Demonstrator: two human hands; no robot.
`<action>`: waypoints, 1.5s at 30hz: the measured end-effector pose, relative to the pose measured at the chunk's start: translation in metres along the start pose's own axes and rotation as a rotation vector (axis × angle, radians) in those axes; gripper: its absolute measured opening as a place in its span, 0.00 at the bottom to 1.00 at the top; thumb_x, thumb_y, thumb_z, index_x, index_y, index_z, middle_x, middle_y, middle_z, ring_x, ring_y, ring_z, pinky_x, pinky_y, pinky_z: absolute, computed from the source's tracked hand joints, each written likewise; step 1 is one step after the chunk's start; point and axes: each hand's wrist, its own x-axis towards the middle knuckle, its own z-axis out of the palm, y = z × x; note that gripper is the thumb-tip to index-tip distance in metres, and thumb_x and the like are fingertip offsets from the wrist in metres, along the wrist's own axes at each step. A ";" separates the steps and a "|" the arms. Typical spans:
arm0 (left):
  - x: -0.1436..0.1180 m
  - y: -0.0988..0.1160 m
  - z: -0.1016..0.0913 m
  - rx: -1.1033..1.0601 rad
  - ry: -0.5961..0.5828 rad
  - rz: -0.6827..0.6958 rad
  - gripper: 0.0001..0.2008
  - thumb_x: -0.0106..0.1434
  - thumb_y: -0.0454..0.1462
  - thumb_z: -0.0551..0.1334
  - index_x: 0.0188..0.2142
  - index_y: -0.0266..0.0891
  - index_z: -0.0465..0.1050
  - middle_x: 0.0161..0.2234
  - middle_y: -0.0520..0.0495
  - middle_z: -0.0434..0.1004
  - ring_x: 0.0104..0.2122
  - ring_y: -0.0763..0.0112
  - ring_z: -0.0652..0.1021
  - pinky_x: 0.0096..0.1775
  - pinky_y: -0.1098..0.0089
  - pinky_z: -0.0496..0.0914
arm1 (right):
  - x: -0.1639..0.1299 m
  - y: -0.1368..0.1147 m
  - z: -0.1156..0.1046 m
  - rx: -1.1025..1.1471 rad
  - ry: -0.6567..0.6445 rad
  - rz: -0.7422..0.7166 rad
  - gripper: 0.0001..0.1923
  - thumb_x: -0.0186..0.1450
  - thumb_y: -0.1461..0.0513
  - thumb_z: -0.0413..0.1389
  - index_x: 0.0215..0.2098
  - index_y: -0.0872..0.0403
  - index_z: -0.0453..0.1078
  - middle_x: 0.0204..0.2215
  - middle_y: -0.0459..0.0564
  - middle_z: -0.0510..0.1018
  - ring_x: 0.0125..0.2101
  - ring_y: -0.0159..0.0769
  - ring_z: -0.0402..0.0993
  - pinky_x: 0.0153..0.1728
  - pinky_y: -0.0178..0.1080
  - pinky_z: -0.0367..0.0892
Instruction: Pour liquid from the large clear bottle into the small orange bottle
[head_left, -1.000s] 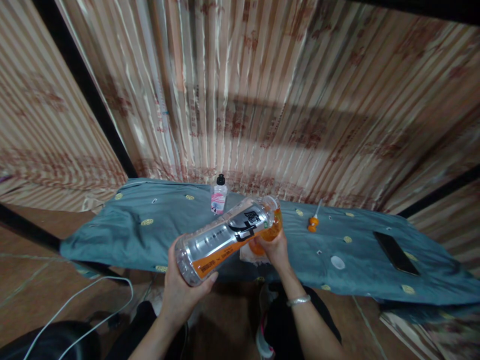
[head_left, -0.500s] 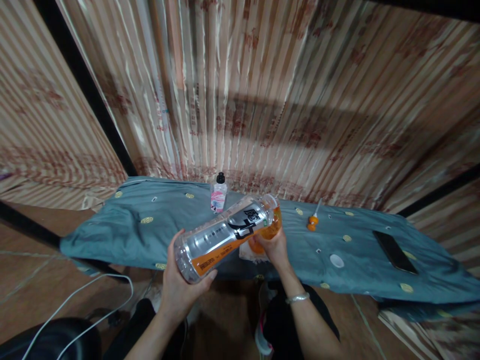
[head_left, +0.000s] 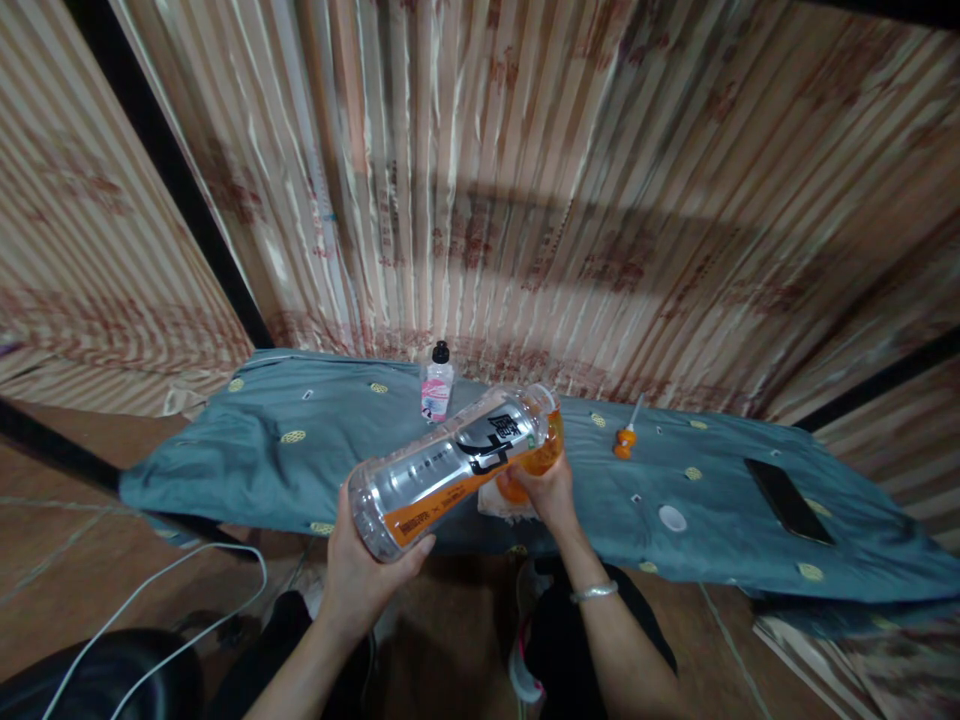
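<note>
Between both hands' grip lies the tilted bottle (head_left: 450,470).

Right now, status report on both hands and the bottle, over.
Left hand grips the base of the tipped bottle. Right hand holds its neck end over the blue cloth. Small bottle stands behind, apart.

Both forearms are bare, without sleeves; the right wrist wears a thin silver bangle (head_left: 594,592) (a plain band), and dark trousers (head_left: 600,650) cover the legs.
</note>
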 end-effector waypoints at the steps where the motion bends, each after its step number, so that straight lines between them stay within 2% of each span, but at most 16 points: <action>1: 0.000 0.000 0.000 0.005 -0.014 -0.003 0.44 0.53 0.53 0.70 0.59 0.27 0.61 0.52 0.26 0.76 0.51 0.45 0.81 0.52 0.49 0.75 | 0.000 0.000 0.000 0.001 -0.001 -0.011 0.37 0.48 0.53 0.68 0.54 0.53 0.67 0.44 0.56 0.84 0.42 0.49 0.82 0.44 0.46 0.77; 7: 0.000 -0.004 -0.001 0.001 -0.016 -0.016 0.42 0.53 0.52 0.71 0.59 0.31 0.60 0.53 0.29 0.76 0.51 0.48 0.81 0.52 0.50 0.75 | -0.001 -0.002 -0.001 0.018 -0.026 -0.018 0.35 0.49 0.52 0.68 0.52 0.53 0.68 0.45 0.57 0.83 0.42 0.49 0.82 0.45 0.46 0.76; 11: -0.001 -0.008 -0.003 -0.024 -0.082 -0.025 0.41 0.54 0.49 0.72 0.61 0.35 0.58 0.56 0.32 0.74 0.55 0.51 0.78 0.55 0.53 0.73 | 0.000 -0.002 -0.001 0.020 -0.026 -0.017 0.36 0.49 0.53 0.68 0.53 0.53 0.68 0.45 0.56 0.83 0.42 0.48 0.81 0.46 0.46 0.76; 14: -0.002 -0.003 -0.002 -0.060 -0.071 -0.052 0.42 0.53 0.49 0.72 0.61 0.36 0.59 0.56 0.34 0.74 0.55 0.51 0.78 0.55 0.52 0.73 | 0.000 -0.003 -0.001 0.034 -0.024 -0.021 0.35 0.48 0.54 0.68 0.53 0.53 0.68 0.45 0.55 0.83 0.43 0.48 0.81 0.46 0.46 0.76; 19: -0.003 0.008 0.001 -0.086 0.022 -0.086 0.40 0.52 0.50 0.71 0.60 0.35 0.61 0.54 0.35 0.75 0.54 0.50 0.79 0.56 0.52 0.72 | -0.002 -0.006 -0.002 0.014 -0.005 0.003 0.33 0.48 0.54 0.68 0.51 0.54 0.69 0.43 0.56 0.84 0.41 0.48 0.82 0.44 0.47 0.77; 24: -0.001 0.004 -0.001 -0.093 -0.059 -0.087 0.42 0.49 0.48 0.74 0.59 0.36 0.61 0.53 0.35 0.76 0.53 0.49 0.79 0.54 0.52 0.73 | -0.003 -0.006 -0.002 0.003 -0.007 0.001 0.33 0.49 0.53 0.68 0.51 0.53 0.68 0.44 0.56 0.83 0.42 0.47 0.82 0.45 0.46 0.76; 30: -0.004 0.018 0.006 -0.124 0.047 -0.122 0.40 0.51 0.49 0.71 0.59 0.36 0.63 0.53 0.37 0.76 0.53 0.50 0.78 0.57 0.52 0.71 | -0.001 -0.004 -0.003 -0.022 -0.014 0.025 0.34 0.48 0.51 0.68 0.50 0.54 0.68 0.42 0.56 0.83 0.40 0.47 0.81 0.44 0.46 0.76; 34: -0.003 0.015 0.004 -0.114 0.041 -0.095 0.40 0.52 0.48 0.71 0.60 0.35 0.62 0.54 0.36 0.75 0.54 0.51 0.78 0.57 0.52 0.71 | -0.001 -0.003 -0.003 -0.035 -0.007 0.026 0.33 0.48 0.51 0.68 0.49 0.54 0.68 0.42 0.55 0.83 0.40 0.47 0.81 0.45 0.46 0.76; 38: 0.000 0.007 0.001 -0.072 -0.045 -0.058 0.42 0.49 0.47 0.73 0.59 0.36 0.61 0.53 0.35 0.76 0.53 0.50 0.79 0.54 0.52 0.73 | -0.001 -0.002 -0.003 -0.042 0.000 0.021 0.31 0.48 0.53 0.69 0.48 0.52 0.69 0.40 0.53 0.84 0.38 0.46 0.81 0.43 0.45 0.76; 43: -0.002 0.015 0.004 -0.145 0.045 -0.122 0.40 0.51 0.48 0.71 0.59 0.36 0.61 0.54 0.36 0.75 0.53 0.51 0.78 0.57 0.51 0.71 | -0.001 -0.001 -0.003 -0.015 -0.017 0.009 0.32 0.49 0.53 0.68 0.50 0.52 0.69 0.42 0.54 0.84 0.40 0.47 0.82 0.43 0.45 0.77; 45: -0.002 0.017 0.005 -0.142 0.033 -0.124 0.41 0.50 0.48 0.72 0.59 0.36 0.62 0.54 0.35 0.75 0.54 0.50 0.78 0.57 0.50 0.70 | -0.001 0.001 -0.003 -0.020 -0.008 0.002 0.32 0.49 0.54 0.69 0.50 0.52 0.69 0.42 0.54 0.84 0.40 0.47 0.82 0.42 0.45 0.77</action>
